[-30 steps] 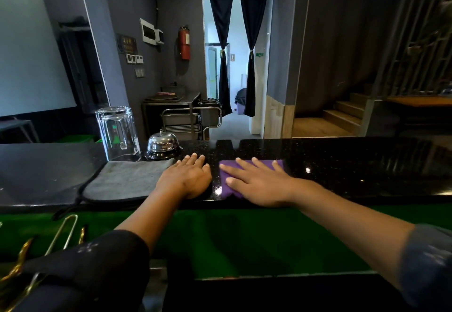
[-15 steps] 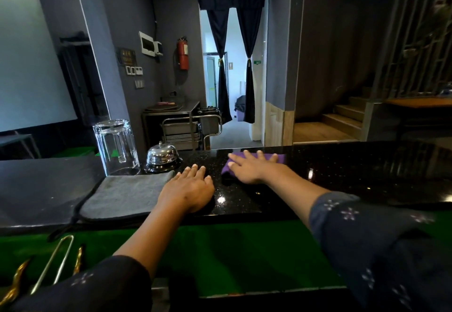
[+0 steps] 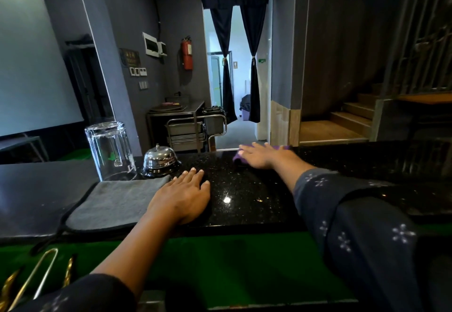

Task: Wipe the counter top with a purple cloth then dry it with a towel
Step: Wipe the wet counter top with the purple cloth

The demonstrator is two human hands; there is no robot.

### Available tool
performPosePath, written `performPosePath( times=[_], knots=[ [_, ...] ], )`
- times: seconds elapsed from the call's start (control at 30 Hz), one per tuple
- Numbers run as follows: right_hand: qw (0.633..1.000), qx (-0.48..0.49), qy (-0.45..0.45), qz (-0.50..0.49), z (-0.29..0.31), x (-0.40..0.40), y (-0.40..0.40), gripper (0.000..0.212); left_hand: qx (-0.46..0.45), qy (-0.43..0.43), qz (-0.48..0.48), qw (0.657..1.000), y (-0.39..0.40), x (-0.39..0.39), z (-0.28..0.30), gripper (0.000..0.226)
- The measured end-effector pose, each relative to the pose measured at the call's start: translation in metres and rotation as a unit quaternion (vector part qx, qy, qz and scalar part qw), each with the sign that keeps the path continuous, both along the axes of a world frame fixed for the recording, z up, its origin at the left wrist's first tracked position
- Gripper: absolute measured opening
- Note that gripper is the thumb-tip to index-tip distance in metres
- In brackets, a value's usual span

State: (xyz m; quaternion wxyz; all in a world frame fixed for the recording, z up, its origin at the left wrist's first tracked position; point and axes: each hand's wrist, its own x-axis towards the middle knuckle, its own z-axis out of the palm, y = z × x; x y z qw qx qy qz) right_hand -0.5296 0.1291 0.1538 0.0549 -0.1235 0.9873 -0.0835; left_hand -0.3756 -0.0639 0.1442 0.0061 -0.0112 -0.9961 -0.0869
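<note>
Pressing purple cloth [image 3: 281,148] flat, right hand [image 3: 263,156] outstretched, grip wide | left hand [image 3: 182,195] flat on counter top [image 3: 244,204], grip wide

1. Dim indoors overall, with grey walls and a murky staircase [image 3: 352,118] at right.
2. Brightest at the curtained doorway [image 3: 241,67] in the middle distance, washed out to pale blue-white.
3. Softer glow from the pale screen [image 3: 31,62] at far left.
4. Small glare spot on the black counter top [image 3: 227,199], plus scattered sparkles in the polished stone.
5. Highlights on the bell [image 3: 159,159] and the upturned glass [image 3: 110,150].
6. Strong wide-angle bending of walls and railings towards the edges.
7. Soft and slightly smeared at the near sleeves [image 3: 367,233] and the bottom corners.
</note>
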Motion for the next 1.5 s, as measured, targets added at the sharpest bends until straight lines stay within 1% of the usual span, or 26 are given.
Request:
performPosePath(
  times=[0.13, 0.23, 0.33, 0.47, 0.57, 0.63, 0.7, 0.8, 0.9, 1.0, 1.07, 1.13, 1.2, 1.27, 1.33, 1.43, 1.5],
  knots=[
    [0.994, -0.002, -0.01, -0.108, -0.001, -0.013, 0.079, 0.057, -0.002, 0.003, 0.006, 1.0, 0.001, -0.001, -0.002, 0.056],
    [0.992, 0.01, -0.012, -0.129, 0.003, 0.004, 0.09, 0.055, -0.004, 0.001, 0.012, 1.0, 0.001, -0.004, 0.0, 0.056],
    [0.996, 0.008, -0.015, -0.087, 0.004, 0.036, 0.074, 0.056, -0.007, -0.006, 0.017, 1.0, 0.002, -0.002, 0.002, 0.056],
    [1.0, 0.006, -0.015, 0.011, 0.003, 0.101, 0.061, 0.055, -0.018, -0.011, 0.038, 0.999, 0.011, 0.005, 0.009, 0.057],
    [0.997, 0.017, -0.006, 0.074, -0.002, 0.144, 0.067, 0.053, -0.022, 0.036, 0.036, 0.998, 0.034, 0.007, 0.014, 0.061],
    [0.995, 0.024, 0.001, 0.097, -0.004, 0.16, 0.085, 0.052, 0.012, 0.056, 0.009, 0.998, 0.063, 0.01, 0.014, 0.061],
    [0.995, 0.029, 0.009, 0.095, -0.004, 0.16, 0.111, 0.052, 0.042, 0.052, -0.017, 0.998, 0.095, 0.01, 0.015, 0.06],
    [0.999, 0.021, -0.002, 0.031, -0.002, 0.133, 0.15, 0.052, 0.061, 0.05, -0.032, 0.996, 0.134, 0.01, 0.01, 0.061],
    [0.999, 0.002, -0.009, -0.035, 0.003, 0.098, 0.163, 0.054, 0.03, 0.023, -0.016, 0.999, 0.15, 0.007, -0.001, 0.061],
    [0.998, 0.006, -0.007, -0.064, 0.01, 0.085, 0.15, 0.057, 0.003, 0.012, 0.001, 1.0, 0.152, 0.001, 0.001, 0.061],
    [0.999, 0.018, -0.016, -0.044, 0.012, 0.095, 0.143, 0.057, 0.003, -0.001, 0.008, 1.0, 0.155, 0.005, 0.003, 0.061],
    [1.0, 0.021, -0.013, 0.008, 0.006, 0.11, 0.142, 0.056, -0.002, -0.005, 0.011, 1.0, 0.157, 0.006, 0.003, 0.06],
    [0.997, 0.028, 0.002, 0.069, -0.001, 0.132, 0.153, 0.055, -0.007, -0.005, 0.01, 1.0, 0.156, 0.006, 0.002, 0.06],
    [0.994, 0.033, 0.016, 0.108, -0.005, 0.147, 0.177, 0.053, -0.013, -0.003, 0.008, 1.0, 0.155, 0.005, 0.001, 0.06],
    [0.994, 0.034, 0.018, 0.099, -0.004, 0.146, 0.206, 0.052, -0.01, -0.001, 0.008, 1.0, 0.154, 0.005, -0.002, 0.06],
    [0.999, 0.028, 0.003, 0.024, -0.003, 0.119, 0.234, 0.052, -0.015, 0.005, 0.006, 1.0, 0.156, 0.005, -0.005, 0.059],
    [1.0, 0.017, -0.007, -0.022, -0.001, 0.098, 0.228, 0.054, -0.014, 0.008, 0.007, 1.0, 0.156, 0.003, -0.003, 0.059]
  ],
)
